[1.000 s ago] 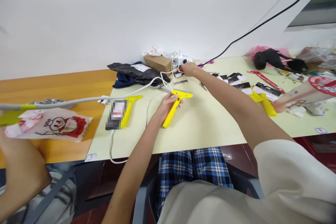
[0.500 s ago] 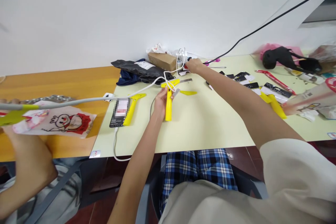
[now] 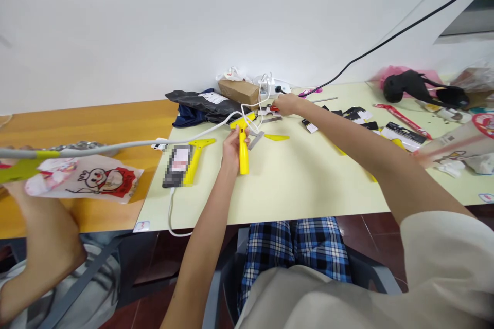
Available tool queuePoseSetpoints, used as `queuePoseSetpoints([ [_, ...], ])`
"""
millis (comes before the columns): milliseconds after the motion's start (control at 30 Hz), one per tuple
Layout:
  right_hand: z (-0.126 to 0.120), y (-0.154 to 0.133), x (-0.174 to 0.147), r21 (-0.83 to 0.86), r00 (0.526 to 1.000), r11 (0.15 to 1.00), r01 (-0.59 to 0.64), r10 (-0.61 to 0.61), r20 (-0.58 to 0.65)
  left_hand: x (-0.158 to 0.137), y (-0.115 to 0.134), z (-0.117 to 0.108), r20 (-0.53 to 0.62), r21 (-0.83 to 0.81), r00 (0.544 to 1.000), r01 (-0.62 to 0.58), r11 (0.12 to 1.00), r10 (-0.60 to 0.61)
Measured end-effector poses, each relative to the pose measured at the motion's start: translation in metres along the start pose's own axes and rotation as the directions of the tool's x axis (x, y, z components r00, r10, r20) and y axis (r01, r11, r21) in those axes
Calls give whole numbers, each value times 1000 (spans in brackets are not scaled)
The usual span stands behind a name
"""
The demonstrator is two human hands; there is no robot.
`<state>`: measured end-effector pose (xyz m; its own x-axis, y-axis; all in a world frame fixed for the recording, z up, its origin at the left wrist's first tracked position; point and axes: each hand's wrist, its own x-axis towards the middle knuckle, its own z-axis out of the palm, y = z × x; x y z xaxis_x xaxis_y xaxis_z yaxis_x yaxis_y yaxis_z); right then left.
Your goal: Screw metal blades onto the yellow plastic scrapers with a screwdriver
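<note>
My left hand (image 3: 230, 148) is closed around a yellow scraper (image 3: 243, 154), its handle upright and its wide head on top. Beside its head a flat metal blade (image 3: 256, 140) shows, partly behind a looped white cable; whether the two touch I cannot tell. A yellow blade-shaped piece (image 3: 277, 138) and another metal blade (image 3: 273, 120) lie close by on the table. Further back, my right hand (image 3: 286, 105) has its fingers closed on a small red thing (image 3: 274, 108), mostly hidden by them. Left of my left hand, a second yellow scraper (image 3: 194, 164) leans across a phone (image 3: 176, 167).
Black packages (image 3: 208, 108) and a cardboard box (image 3: 239, 91) stand by the wall, near a white power strip (image 3: 283, 87). A white cable (image 3: 116, 148) crosses in front. Black-and-white cards (image 3: 403, 136) and a drink cup (image 3: 455, 141) lie right. Another person's arm (image 3: 50, 231) is at left.
My right hand has come down and slightly nearer from beside the power strip, the red thing at its fingers. My left hand and scraper have shifted a little left; more of the blade shows.
</note>
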<state>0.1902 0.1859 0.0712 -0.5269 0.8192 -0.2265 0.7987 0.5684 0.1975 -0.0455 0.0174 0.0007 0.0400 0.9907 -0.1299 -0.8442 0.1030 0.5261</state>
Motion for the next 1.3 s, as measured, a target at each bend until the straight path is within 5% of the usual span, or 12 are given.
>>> queuePoseSetpoints([
  [367,-10,-32,-52,46,995,999,26,-21,-102,-1,5,1,-38,42,999,-33,999,34],
  [667,6,-82,-38,285,976,933,219,-213,-55,-8,6,4,91,159,996,11,987,-26],
  [867,6,-61,-36,386,972,894,228,-233,-35,-4,13,0,9,48,999,-42,998,42],
  [1067,-10,-12,-81,473,989,869,145,-114,-95,-3,14,0,-33,37,998,-59,998,61],
  [1300,3,0,-110,432,990,902,-3,-58,127,-3,10,1,-2,11,999,-50,999,50],
])
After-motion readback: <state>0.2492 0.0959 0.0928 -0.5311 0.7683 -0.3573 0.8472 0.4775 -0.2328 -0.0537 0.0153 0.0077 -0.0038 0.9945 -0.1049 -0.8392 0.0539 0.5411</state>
